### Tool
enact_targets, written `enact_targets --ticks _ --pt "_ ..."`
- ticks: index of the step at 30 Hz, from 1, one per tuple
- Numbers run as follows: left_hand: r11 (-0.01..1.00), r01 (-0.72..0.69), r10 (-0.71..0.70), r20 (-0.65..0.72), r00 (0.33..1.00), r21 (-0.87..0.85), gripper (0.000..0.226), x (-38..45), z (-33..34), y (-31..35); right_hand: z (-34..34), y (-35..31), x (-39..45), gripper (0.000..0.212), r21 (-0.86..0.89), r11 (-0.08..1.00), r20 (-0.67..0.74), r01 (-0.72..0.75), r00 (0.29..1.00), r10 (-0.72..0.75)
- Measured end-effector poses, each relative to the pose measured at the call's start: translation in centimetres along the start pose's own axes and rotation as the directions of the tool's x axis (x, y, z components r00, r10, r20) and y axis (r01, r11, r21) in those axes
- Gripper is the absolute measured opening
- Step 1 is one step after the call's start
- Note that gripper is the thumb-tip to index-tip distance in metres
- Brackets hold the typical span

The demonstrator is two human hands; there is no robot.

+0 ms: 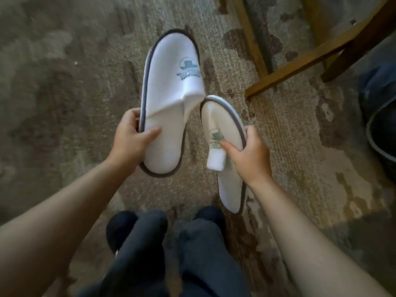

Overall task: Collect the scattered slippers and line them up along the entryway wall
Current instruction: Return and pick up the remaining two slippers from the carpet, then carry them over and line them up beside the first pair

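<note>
I hold two white slippers with grey trim and a green logo above a patterned carpet. My left hand grips the left slipper at its heel end, thumb on the insole, toe pointing away from me. My right hand grips the right slipper across its folded upper, with the thumb on the logo; its sole end hangs down toward my legs. The two slippers nearly touch at the middle of the view.
Wooden chair legs and a rung stand on the carpet at the upper right. A dark blue object with a grey rim lies at the right edge. My dark trouser legs and dark shoes fill the bottom centre.
</note>
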State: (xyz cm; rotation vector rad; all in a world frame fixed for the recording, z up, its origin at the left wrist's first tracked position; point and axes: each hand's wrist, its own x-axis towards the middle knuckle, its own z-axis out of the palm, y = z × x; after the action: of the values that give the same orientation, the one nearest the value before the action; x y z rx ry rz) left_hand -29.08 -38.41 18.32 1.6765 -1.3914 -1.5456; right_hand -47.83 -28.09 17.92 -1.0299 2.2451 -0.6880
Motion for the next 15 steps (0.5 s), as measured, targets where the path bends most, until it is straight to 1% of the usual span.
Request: enact_targets --ticks 2,5,8,11,13,15 --pt "1.000 0.025 -0.025 -0.024 0.999 -0.008 0.038 -3.2 -3.7 4.6 -3.2 -5.2 -2.3 0.035 0.051 0.998 0.021 0.026 0.999 -0.027" --pt "0.999 0.029 -0.030 -0.064 0.998 -0.029 0.038 -8.4 -7.9 12.2 -9.1 -12.5 -5.9 0.033 0.169 0.985 0.048 0.019 0.998 -0.027" --pt "0.996 -0.007 0.001 -0.071 0.997 -0.086 0.030 -13.4 -10.4 19.6 -15.8 -18.9 -9.6 0.031 0.241 0.970 0.017 0.042 0.999 -0.047" --pt "0.990 -0.065 0.061 -0.036 0.997 -0.128 0.027 -17.5 -11.4 25.7 -21.9 -23.5 -13.2 0.031 0.318 0.946 -0.078 0.060 0.996 -0.037" --pt "0.981 -0.104 0.110 0.027 0.994 -0.162 0.024 -19.7 -11.1 29.3 -25.4 -25.3 -15.4 0.030 0.373 0.924 -0.182 0.077 0.983 -0.009" --pt "0.971 -0.131 0.156 0.115 0.981 -0.200 0.027 -21.7 -10.3 32.3 -28.6 -26.3 -17.7 0.033 0.420 0.903 -0.302 0.089 0.952 0.047"
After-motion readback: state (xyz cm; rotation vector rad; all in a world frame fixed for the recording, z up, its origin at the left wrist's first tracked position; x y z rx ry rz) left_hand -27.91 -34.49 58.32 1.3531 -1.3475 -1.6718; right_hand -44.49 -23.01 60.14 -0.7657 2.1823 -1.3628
